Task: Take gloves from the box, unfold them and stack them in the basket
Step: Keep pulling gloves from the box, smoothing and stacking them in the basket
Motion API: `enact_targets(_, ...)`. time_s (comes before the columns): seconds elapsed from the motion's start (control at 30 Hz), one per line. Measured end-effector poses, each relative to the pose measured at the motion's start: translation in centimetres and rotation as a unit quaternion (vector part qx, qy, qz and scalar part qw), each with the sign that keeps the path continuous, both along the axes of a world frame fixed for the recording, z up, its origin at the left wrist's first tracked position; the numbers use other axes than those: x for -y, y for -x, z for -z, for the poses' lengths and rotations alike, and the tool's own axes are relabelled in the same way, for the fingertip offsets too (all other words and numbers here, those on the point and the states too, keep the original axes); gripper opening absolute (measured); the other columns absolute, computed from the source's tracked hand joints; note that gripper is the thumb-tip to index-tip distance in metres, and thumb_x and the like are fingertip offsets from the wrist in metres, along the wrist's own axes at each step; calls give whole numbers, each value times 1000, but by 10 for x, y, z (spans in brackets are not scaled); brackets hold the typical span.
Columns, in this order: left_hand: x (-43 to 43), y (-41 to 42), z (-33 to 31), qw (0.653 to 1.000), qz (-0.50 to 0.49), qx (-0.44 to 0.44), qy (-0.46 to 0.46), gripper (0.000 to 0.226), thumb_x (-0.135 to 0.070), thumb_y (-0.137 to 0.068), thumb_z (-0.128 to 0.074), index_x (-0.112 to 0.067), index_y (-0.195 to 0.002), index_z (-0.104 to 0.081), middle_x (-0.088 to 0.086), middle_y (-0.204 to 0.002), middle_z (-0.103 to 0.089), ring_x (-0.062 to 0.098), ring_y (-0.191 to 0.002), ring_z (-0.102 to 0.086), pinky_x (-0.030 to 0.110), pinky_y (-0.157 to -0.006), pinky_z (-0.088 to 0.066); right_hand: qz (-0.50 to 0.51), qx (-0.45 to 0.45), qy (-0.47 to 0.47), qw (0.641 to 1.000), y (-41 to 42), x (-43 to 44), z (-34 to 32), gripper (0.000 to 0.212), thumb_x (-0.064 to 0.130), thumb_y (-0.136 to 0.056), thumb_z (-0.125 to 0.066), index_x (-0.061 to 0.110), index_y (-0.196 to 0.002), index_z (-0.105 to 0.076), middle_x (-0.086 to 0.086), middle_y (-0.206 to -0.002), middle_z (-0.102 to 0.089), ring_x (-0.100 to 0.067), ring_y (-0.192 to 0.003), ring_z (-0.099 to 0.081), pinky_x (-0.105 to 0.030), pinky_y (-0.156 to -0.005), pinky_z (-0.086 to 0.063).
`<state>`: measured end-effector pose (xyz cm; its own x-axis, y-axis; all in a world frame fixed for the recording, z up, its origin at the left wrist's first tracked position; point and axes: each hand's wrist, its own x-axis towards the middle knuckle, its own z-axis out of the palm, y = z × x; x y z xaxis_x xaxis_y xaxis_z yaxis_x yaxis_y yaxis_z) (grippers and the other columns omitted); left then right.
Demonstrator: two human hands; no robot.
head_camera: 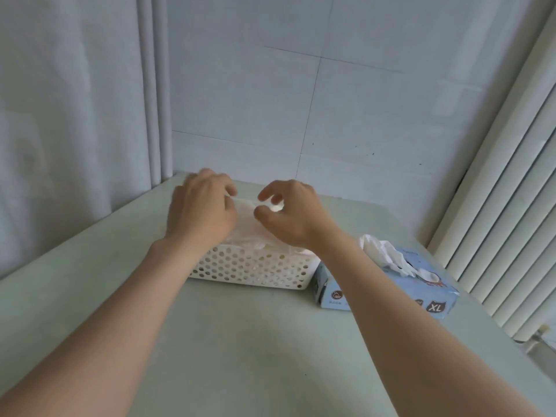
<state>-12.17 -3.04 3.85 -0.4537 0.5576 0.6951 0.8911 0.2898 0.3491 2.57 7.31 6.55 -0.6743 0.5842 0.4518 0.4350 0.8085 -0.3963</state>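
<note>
On box (421, 285) front: "XL" badge; other print unreadable. Glove (247, 212) thin, translucent white, above basket (246, 266); left hand (201, 209) pinches edge, right hand (294, 219) grip unclear.

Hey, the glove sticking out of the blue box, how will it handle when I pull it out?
Probably floppy and very light: the glove is thin, crumpled film. The box looks light too, so it may lift or slide with the pull.
</note>
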Motion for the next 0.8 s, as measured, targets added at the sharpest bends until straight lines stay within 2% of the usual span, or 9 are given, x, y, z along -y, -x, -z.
enact_targets(0.07, 3, -16, -1, 995, 58, 62, 56, 29, -19, -97, -49, -23, -101, -77, -2, -104, -74, 26, -101, -67, 44, -89, -56, -20, 43, 13, 999, -9, 8, 3, 34, 33, -87, -67, 25, -118, -75, 5, -107, -70, -11, -98, -63, -35, -82, -57)
enact_targets(0.13, 4, -27, -1, 984, 51, 110, 128, 32, -31, -96, -46, -21, -91, -76, -2, -92, -74, 25, -87, -68, 39, -76, -58, -17, 57, -1, 998, -17, 8, 10, 27, 21, -87, -67, 21, -112, -77, 3, -103, -71, -15, -93, -66, -37, -78, -61)
enact_targets(0.27, 7, -32, 3, 973, 15, 114, 200, 40, -44, -94, -46, -15, -80, -70, 0, -79, -70, 23, -71, -65, 35, -69, -56, -4, 4, -31, 1000, -28, 1, 23, 13, 15, -95, -66, 16, -90, -78, 2, -85, -73, -12, -73, -65, -28, -74, -57)
enact_targets(0.37, 8, -34, 5, 973, 13, 90, 211, 45, -42, -96, -42, -13, -72, -67, 0, -69, -68, 22, -63, -63, 33, -62, -52, -35, 28, -45, 998, -39, 3, 33, 51, 28, -105, -58, 5, -60, -52, -10, -54, -51, -17, -51, -37, -20, -60, -35)
enact_targets(0.43, 5, -37, 9, 982, 12, 53, 178, 45, -37, -97, -40, -12, -67, -63, 1, -65, -65, 24, -60, -61, 33, -58, -49, -83, 52, -55, 994, -49, 6, 37, 57, 38, -107, -54, 12, -57, -46, -2, -49, -43, -17, -49, -34, -25, -56, -35)
enact_targets(0.5, 0, -40, 14, 995, 13, -1, 96, 41, -30, -97, -40, -13, -64, -57, 1, -59, -58, 26, -56, -54, 36, -62, -45, -108, 32, -82, 990, -57, 5, 40, 50, 40, -107, -49, 13, -65, -54, -1, -56, -50, -18, -55, -45, -40, -62, -46)
enact_targets(0.57, -6, -44, 19, 998, 18, -63, 7, 37, -27, -96, -38, -16, -67, -58, -3, -55, -55, 26, -53, -50, 38, -70, -39, -105, -19, -116, 987, -67, 2, 42, 40, 32, -107, -47, 10, -80, -65, -3, -71, -62, -23, -68, -56, -45, -70, -49)
enact_targets(0.67, -10, -61, 27, 989, 59, -109, -83, 27, -23, -96, -45, -18, -88, -70, -5, -75, -70, 24, -72, -63, 42, -84, -42, -51, -83, -160, 982, -84, -7, 39, 23, 14, -99, -53, 12, -104, -75, -2, -94, -75, -27, -87, -68, -46, -80, -55)
enact_targets(0.8, -17, -99, 33, 967, 140, -185, -103, 22, -14, -92, -53, -15, -101, -74, -3, -96, -74, 23, -94, -65, 48, -101, -41, 55, -71, -158, 983, -111, -20, 37, 47, -8, -72, -54, 18, -107, -73, 3, -105, -70, -25, -103, -62, -40, -93, -45)
